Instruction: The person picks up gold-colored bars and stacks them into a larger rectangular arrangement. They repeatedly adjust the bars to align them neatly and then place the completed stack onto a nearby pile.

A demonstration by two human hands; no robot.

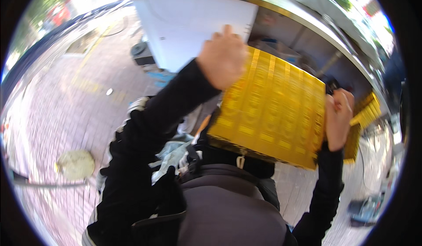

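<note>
A gold-coloured box (270, 110), its broad face covered in rows of raised patterns, is tilted in front of my waist. My left hand (224, 56) covers its upper left corner, back of the hand towards me. Motion blur hides the thumb and what the fingers grasp. At the box's right edge, the fingers of my right hand (339, 119) are curled against the side. Part of a second gold-coloured piece (352, 143) shows behind my right wrist. A small dark object (332, 83), too blurred to name, appears just beyond the right fingers.
Beyond the box stands a workbench with a white side panel (194, 21) and a shaded, cluttered space beneath its top. More gold-coloured material (369, 109) lies at the right. A pale round container (75, 164) sits on the brick paving (66, 114); a blurred power tool (366, 209) is lower right.
</note>
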